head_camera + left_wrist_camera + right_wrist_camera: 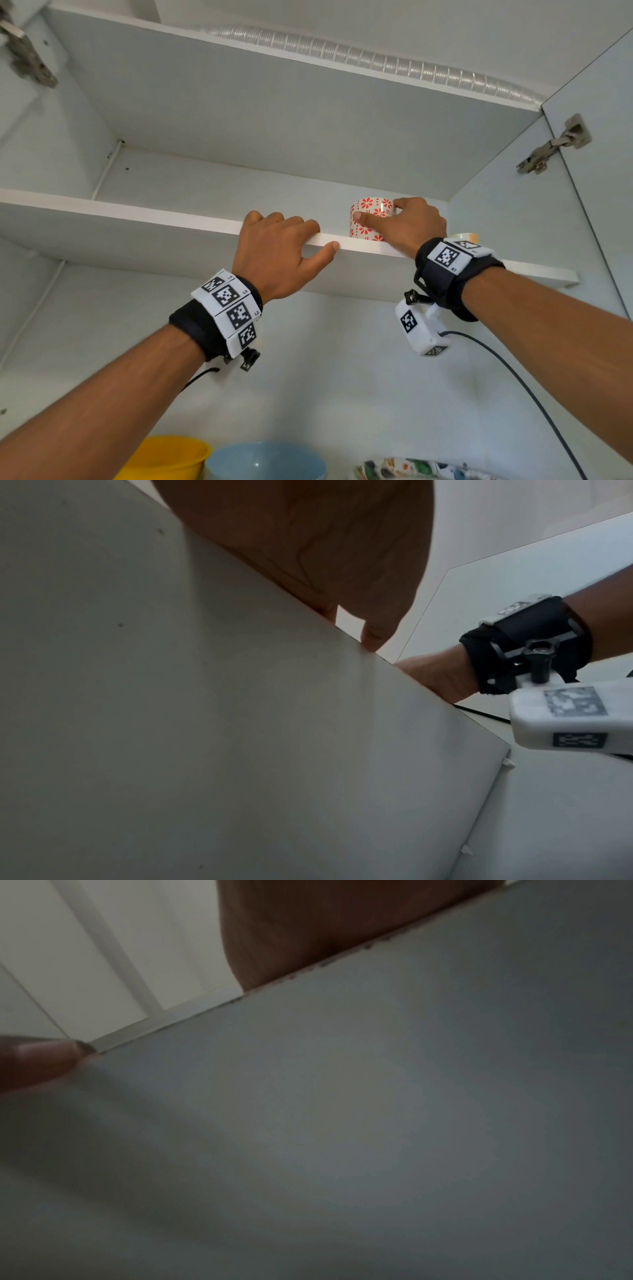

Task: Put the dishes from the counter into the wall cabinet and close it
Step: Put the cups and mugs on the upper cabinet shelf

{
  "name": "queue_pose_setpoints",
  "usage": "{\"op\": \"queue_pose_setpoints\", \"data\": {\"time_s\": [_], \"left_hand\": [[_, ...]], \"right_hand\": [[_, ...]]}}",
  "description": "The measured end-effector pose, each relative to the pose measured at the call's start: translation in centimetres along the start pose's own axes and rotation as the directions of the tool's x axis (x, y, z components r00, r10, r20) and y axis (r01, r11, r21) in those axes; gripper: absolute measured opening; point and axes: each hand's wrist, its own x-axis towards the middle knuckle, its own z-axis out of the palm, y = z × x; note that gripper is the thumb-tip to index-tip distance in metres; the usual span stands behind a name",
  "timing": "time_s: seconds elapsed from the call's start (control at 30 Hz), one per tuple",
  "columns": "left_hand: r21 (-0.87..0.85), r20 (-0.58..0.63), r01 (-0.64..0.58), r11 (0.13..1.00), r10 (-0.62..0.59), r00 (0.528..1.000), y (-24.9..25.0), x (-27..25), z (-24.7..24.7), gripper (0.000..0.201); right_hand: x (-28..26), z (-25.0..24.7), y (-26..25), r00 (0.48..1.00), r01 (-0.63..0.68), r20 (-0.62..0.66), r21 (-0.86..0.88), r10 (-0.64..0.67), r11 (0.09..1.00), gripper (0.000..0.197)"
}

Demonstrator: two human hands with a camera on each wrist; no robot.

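A white mug with red flowers stands on the upper shelf of the open wall cabinet. My right hand grips it, thumb across its front and fingers round its right side. To its left, my left hand holds the shelf's front edge, fingers curled over the top and thumb on the edge. Both wrist views show mostly the shelf's grey underside; the mug is hidden in them.
On the lower level stand a yellow bowl, a blue bowl and a patterned plate. A pale rim shows behind my right wrist. The right cabinet door hangs open on its hinge.
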Motion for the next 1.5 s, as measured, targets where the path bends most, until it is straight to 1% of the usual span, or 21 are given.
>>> {"op": "queue_pose_setpoints", "data": {"time_s": [0.07,0.1,0.13,0.2,0.23,0.27,0.33,0.4,0.53,0.6,0.73,0.87,0.93,1.03,1.07,1.13,1.23,1.27,1.37,1.43,1.5], "left_hand": [[0.002,0.012,-0.001,1.0,0.001,1.0,0.0,0.0,0.0,0.053],[0.001,0.012,-0.004,1.0,0.004,1.0,0.0,0.0,0.0,0.053],[0.0,0.01,-0.009,1.0,0.009,1.0,-0.1,0.0,-0.1,0.053],[-0.001,0.008,-0.014,1.0,0.014,1.0,-0.1,0.0,0.0,0.052],[0.004,0.01,-0.02,1.0,0.02,1.0,-0.1,0.0,-0.2,0.052],[0.003,0.012,-0.023,1.0,0.023,1.0,-0.1,0.0,0.0,0.052],[0.008,0.021,-0.034,0.999,0.034,0.999,-0.1,0.0,0.0,0.052],[0.014,0.036,-0.047,0.999,0.047,0.998,-0.3,0.0,-0.1,0.052],[0.011,0.111,-0.062,0.998,0.06,0.992,-0.6,0.1,-0.5,0.054],[0.01,0.144,-0.07,0.998,0.068,0.987,-0.6,0.1,-0.5,0.055],[0.002,0.19,-0.099,0.995,0.097,0.977,-0.9,-0.1,-0.8,0.062],[-0.022,0.272,-0.145,0.989,0.145,0.951,-1.1,-0.4,-1.3,0.077],[-0.021,0.317,-0.18,0.984,0.177,0.932,-1.2,-0.9,-1.4,0.082],[-0.026,0.379,-0.224,0.974,0.217,0.9,-0.9,-2.5,-2.0,0.088],[-0.046,0.394,-0.213,0.976,0.214,0.894,-0.7,-3.1,-2.2,0.088],[-0.167,0.403,-0.127,0.978,0.185,0.896,0.0,-4.3,-3.3,0.085],[-0.383,0.37,0.032,0.923,0.121,0.921,1.5,-6.5,-5.5,0.078],[-0.419,0.39,0.075,0.905,0.105,0.915,2.0,-7.4,-6.3,0.074],[-0.474,0.496,0.172,0.864,0.1,0.863,3.5,-11.0,-8.7,0.065],[-0.508,0.513,0.192,0.84,0.116,0.85,4.3,-13.5,-10.0,0.058],[-0.554,0.502,0.206,0.807,0.126,0.856,5.3,-16.4,-11.7,0.051]], "right_hand": [[-0.3,0.1,0.0,0.999,0.001,-0.049,0.016,0.0,1.0,0.091],[-0.4,0.1,0.1,0.996,0.022,-0.09,0.026,-0.019,0.999,0.089],[-0.6,0.1,0.1,0.988,0.067,-0.141,0.032,-0.061,0.997,0.08],[-1.0,0.0,0.3,0.957,0.202,-0.221,0.034,-0.19,0.979,0.05],[-1.3,0.0,0.3,0.942,0.255,-0.229,0.018,-0.244,0.967,0.034],[-1.5,0.0,0.4,0.936,0.286,-0.212,-0.01,-0.281,0.958,0.023],[-1.8,0.2,0.6,0.939,0.296,-0.166,-0.049,-0.3,0.954,0.027],[-1.7,0.2,0.5,0.945,0.278,-0.16,-0.075,-0.287,0.958,0.034],[-1.8,0.0,0.6,0.976,0.19,-0.081,-0.148,-0.204,0.97,0.045],[-2.1,-0.1,1.0,0.981,0.176,-0.054,-0.163,-0.187,0.971,0.047],[-4.0,-0.2,1.9,0.963,0.244,-0.069,-0.194,-0.261,0.95,0.05],[-6.8,-0.8,3.1,0.929,0.33,-0.075,-0.273,-0.362,0.903,0.056],[-8.3,-1.4,3.9,0.929,0.352,-0.002,-0.297,-0.369,0.888,0.054],[-11.0,-2.7,5.3,0.933,0.36,0.155,-0.35,-0.326,0.865,0.067],[-11.8,-3.1,5.8,0.928,0.364,0.21,-0.355,-0.307,0.861,0.07],[-13.9,-4.3,6.4,0.922,0.352,0.297,-0.375,-0.248,0.858,0.069],[-17.0,-5.8,6.8,0.92,0.317,0.35,-0.401,-0.176,0.859,0.051],[-18.2,-6.1,6.9,0.923,0.302,0.348,-0.393,-0.163,0.869,0.046],[-22.5,-6.7,7.0,0.928,0.267,0.346,-0.347,-0.142,0.899,0.033],[-25.1,-7.1,6.9,0.924,0.246,0.358,-0.293,-0.133,0.924,0.025],[-28.1,-7.3,6.6,0.909,0.235,0.398,-0.25,-0.122,0.939,0.021]]}}
